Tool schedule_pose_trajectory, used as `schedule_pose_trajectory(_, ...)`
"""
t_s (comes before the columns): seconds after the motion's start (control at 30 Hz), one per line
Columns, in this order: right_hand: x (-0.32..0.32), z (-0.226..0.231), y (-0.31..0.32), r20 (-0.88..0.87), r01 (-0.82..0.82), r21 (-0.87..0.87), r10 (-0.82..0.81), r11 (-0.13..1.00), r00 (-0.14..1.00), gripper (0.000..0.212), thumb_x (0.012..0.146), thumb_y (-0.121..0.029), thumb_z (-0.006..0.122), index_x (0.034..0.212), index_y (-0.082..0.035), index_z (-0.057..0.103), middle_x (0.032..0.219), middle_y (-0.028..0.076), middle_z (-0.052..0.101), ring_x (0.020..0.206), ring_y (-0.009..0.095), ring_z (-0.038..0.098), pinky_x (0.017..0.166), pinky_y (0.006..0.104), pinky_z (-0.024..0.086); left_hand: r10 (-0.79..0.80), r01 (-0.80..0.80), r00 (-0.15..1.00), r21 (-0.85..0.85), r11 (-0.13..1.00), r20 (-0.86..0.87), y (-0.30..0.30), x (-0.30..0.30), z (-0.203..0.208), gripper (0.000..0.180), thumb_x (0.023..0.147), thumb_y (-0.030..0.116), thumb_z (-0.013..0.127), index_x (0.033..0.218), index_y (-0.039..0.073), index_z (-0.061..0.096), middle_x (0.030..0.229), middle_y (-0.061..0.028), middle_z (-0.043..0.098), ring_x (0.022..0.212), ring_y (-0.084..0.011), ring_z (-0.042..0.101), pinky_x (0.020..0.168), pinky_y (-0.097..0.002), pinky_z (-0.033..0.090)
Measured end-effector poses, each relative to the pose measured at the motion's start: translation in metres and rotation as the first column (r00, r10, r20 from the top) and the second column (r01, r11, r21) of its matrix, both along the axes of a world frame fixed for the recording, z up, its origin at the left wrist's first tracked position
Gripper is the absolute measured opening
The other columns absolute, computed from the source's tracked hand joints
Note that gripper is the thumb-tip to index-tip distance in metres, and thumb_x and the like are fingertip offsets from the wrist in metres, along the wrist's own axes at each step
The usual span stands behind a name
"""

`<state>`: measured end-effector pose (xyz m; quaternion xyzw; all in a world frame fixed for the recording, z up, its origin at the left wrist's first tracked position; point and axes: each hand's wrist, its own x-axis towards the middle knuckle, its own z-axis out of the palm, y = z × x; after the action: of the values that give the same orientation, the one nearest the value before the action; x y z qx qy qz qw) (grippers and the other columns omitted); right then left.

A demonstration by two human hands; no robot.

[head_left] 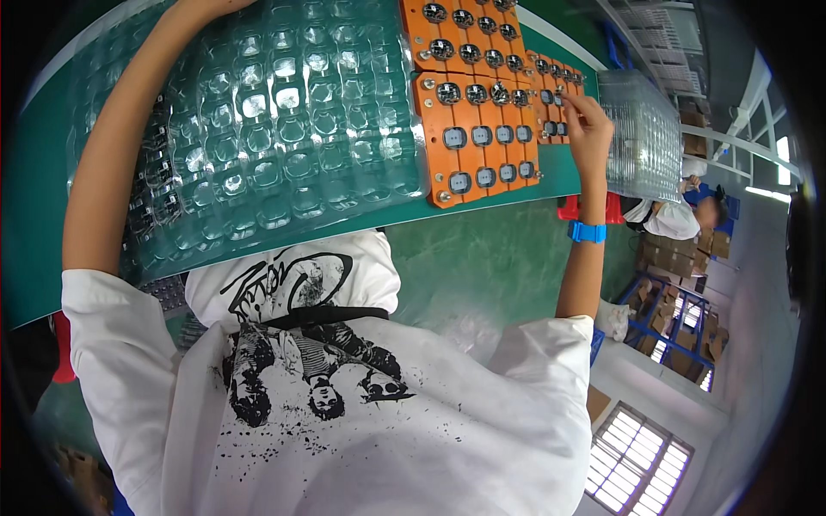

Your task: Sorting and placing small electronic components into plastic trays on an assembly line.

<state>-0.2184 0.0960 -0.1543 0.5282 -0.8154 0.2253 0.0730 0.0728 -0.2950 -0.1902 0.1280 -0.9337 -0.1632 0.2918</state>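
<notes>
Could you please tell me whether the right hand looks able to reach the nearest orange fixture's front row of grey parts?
Probably yes: the right hand is close by, to the right, and the front row of grey parts lies uncovered, with nothing visible in between.

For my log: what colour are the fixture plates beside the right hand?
The fixture plates are orange, clearest in the head view.

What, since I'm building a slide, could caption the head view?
Right hand at orange boards of small parts; left hand, half-cropped, near clear moulded plastic.
</notes>
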Motion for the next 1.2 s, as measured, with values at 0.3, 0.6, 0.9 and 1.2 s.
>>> schedule_pose_trajectory(0.3,-0.007,-0.006,-0.005,-0.119,-0.011,0.173,0.032,0.985,0.992,0.013,0.083,-0.002,0.062,0.093,0.004,0.068,0.084,0.012,0.065,0.068,0.021,0.065,0.063,0.0284,0.051,-0.01,0.01,1.0,0.036,0.999,0.008,0.002,0.0,0.003,0.03,0.079,0.008,0.05,0.105,-0.002,0.062,0.098,-0.021,0.065,0.095,-0.0367,0.061,0.084,-0.0423,0.048)
schedule_pose_trajectory(0.6,-0.01,-0.001,-0.009,-0.079,-0.031,0.245,0.052,0.969,0.996,0.015,0.083,-0.004,0.063,0.095,0.004,0.067,0.079,0.014,0.062,0.065,0.021,0.061,0.06,0.0302,0.048,0.012,-0.013,1.0,0.028,1.0,0.016,0.002,0.0,0.002,0.031,0.079,0.009,0.05,0.105,-0.003,0.062,0.098,-0.021,0.065,0.095,-0.0366,0.061,0.084,-0.0424,0.048)
schedule_pose_trajectory(0.9,0.073,0.024,-0.038,-0.049,-0.218,0.162,0.228,0.962,0.972,0.025,0.081,0.003,0.064,0.104,-0.003,0.068,0.085,0.009,0.061,0.069,0.02,0.06,0.061,0.0303,0.048,0.0,0.0,1.0,0.046,0.999,0.016,0.002,0.003,0.004,0.029,0.08,0.009,0.05,0.104,-0.003,0.062,0.098,-0.0221,0.065,0.096,-0.0369,0.061,0.084,-0.0427,0.047)
schedule_pose_trajectory(1.2,0.062,0.014,-0.043,-0.044,-0.257,0.25,0.276,0.933,0.96,0.017,0.081,0.002,0.064,0.097,0.001,0.069,0.084,0.01,0.065,0.068,0.023,0.063,0.059,0.0304,0.049,-0.005,0.004,1.0,0.035,0.999,0.012,0.001,0.0,0.002,0.029,0.08,0.009,0.05,0.105,-0.002,0.061,0.099,-0.0217,0.065,0.096,-0.0371,0.061,0.085,-0.0426,0.047)
